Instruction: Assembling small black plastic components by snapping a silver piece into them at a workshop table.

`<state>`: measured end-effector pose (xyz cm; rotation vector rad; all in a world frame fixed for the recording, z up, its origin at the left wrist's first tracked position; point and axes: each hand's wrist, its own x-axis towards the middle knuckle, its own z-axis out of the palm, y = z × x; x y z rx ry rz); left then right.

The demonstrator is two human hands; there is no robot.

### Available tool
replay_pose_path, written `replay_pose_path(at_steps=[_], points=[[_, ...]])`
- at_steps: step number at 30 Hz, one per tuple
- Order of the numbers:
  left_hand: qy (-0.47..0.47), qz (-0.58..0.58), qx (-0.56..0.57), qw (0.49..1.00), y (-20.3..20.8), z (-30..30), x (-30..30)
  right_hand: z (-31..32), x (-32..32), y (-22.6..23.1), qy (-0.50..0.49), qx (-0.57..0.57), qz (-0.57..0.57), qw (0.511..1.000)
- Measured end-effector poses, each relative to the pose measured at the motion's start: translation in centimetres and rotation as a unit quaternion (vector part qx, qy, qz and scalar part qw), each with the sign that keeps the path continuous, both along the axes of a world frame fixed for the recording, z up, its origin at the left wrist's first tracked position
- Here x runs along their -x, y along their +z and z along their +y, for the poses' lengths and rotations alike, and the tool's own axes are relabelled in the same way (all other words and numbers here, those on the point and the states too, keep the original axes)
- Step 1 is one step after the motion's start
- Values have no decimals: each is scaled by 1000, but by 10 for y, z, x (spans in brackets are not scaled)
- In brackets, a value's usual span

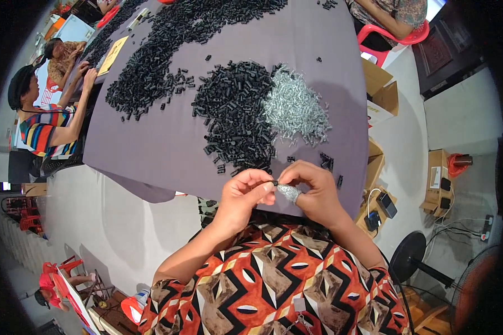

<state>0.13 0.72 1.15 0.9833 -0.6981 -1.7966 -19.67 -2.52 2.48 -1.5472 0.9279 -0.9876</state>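
My left hand (245,196) is closed, its thumb and fingertips pinching a small black plastic piece (274,183). Close against it, my right hand (314,190) is curled with its fingertips at the same piece. A silvery clump (288,193), looking like the small metal springs on the table, is held in the right hand's fingers. Just beyond both hands lies a heap of short black tube-like pieces (235,109). Touching that heap on its right is a pile of shiny silver springs (296,109). Several black pieces (327,162) lie loose to the right of my hands.
A grey-purple cloth covers the table (156,142). More black pieces (145,72) spread toward its far end. Two people sit at the left side, another at the far right. Cardboard boxes (383,92) stand along the right edge, with a black fan (411,254) lower right.
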Motion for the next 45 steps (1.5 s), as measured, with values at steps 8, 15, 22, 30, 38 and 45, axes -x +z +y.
replay_pose_path(at_steps=[8, 15, 22, 30, 38, 45], points=[[-39, -182, 56, 981, -1, 9, -2, -3, 4, 2, 44, 112, 49, 992], [-50, -148, 51, 986, -7, 8, 0, 1, 8, 8, 54, 17, 77, 995], [-41, -126, 27, 991, -15, 12, -10, -31, 24, -9, -33, 157, 260, 952], [31, -109, 134, 984, -17, 10, -12, -43, -4, -6, -5, 215, 350, 912], [24, -98, 127, 987, -24, 7, -16, -42, -1, -12, -28, 242, 372, 896], [27, -97, 127, 987, -31, 7, -13, -34, 0, -17, -23, 209, 399, 893]])
